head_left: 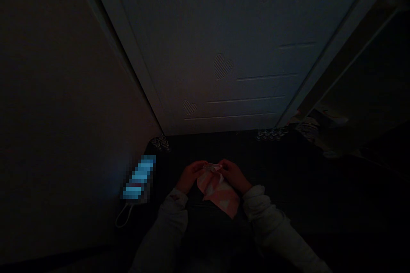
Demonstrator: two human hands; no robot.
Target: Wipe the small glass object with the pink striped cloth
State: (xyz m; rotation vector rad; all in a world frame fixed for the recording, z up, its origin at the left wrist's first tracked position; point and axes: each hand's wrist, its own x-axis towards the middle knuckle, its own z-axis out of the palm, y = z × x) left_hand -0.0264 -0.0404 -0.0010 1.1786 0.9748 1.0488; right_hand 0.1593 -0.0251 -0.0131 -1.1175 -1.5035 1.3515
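Observation:
The scene is very dark. My left hand (189, 175) and my right hand (235, 175) meet in front of me, both with fingers closed on the top edge of a small pink cloth item with pale patches (219, 194). It hangs down from my fingers toward my lap. Both arms wear light long sleeves.
A glowing phone screen (140, 178) lies on the dark surface at my left, with a white cable (123, 217) below it. A pale door with heart marks (223, 66) stands ahead. Small shiny objects (270, 133) (161, 142) line its base. A wall is at the left.

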